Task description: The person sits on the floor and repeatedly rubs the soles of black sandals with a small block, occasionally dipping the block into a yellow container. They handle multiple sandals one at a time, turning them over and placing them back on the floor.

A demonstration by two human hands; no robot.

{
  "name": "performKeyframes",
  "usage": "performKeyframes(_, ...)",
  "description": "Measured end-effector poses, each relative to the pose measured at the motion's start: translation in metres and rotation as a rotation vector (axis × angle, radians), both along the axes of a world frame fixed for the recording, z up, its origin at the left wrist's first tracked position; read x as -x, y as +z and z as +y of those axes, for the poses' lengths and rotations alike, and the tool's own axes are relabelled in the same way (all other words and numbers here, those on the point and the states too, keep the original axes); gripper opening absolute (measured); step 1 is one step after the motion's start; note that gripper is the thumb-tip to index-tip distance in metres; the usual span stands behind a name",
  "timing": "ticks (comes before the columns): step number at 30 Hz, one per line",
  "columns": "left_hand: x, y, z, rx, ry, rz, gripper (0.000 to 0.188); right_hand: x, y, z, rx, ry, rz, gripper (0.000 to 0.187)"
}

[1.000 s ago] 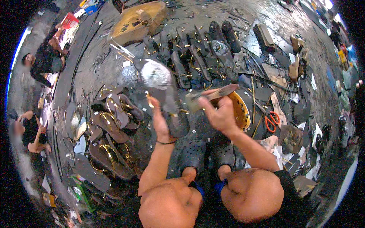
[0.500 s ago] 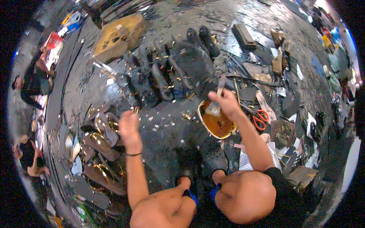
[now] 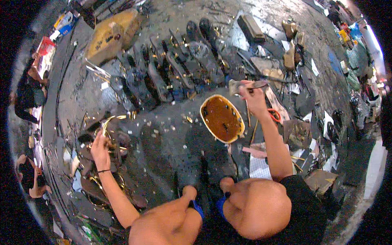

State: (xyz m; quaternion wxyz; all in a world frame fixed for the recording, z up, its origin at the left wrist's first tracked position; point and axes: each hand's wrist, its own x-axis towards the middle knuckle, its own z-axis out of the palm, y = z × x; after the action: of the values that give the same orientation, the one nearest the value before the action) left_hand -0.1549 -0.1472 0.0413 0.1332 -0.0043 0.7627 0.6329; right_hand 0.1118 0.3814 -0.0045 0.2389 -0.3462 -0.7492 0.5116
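Squatting over a scrap-strewn floor (image 3: 167, 163), with dark sandals (image 3: 158, 81) in rows across the upper centre of the frame and a pile of gold-strapped footwear (image 3: 90, 185) at lower left. Facing a yellowish slab (image 3: 126, 26) at upper left and an oval tub (image 3: 227, 141) of brown liquid right of centre. Reaching with the left hand (image 3: 100, 151), partly curled, over the pile; with the right hand (image 3: 255, 100), right of centre, clasping a flat brush (image 3: 234, 87) above and apart from the tub. Having a gold strap (image 3: 107, 124) close by the left hand; cannot tell whether gripping it.
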Motion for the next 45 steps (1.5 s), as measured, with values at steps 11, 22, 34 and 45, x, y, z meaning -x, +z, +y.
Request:
performKeyframes(11,-0.215,-0.062,0.081,0.382,-0.507,0.042,0.028,-0.065,0.069,-0.074,-0.353,0.429,-0.738,0.030)
performKeyframes(22,-0.173,-0.090,0.162,0.604,-1.233,0.280,0.069,-0.067,0.098,-0.078,0.894,0.197,0.040,0.033)
performKeyframes(34,-0.150,-0.004,0.184,-0.836,-0.132,-0.632,0.045,0.067,0.115,-0.164,-0.019,0.349,0.265,0.016)
performKeyframes(45,-0.146,-0.032,0.179,-0.568,-0.059,-0.436,0.047,0.046,0.129,-0.187,-0.270,0.526,0.334,0.019)
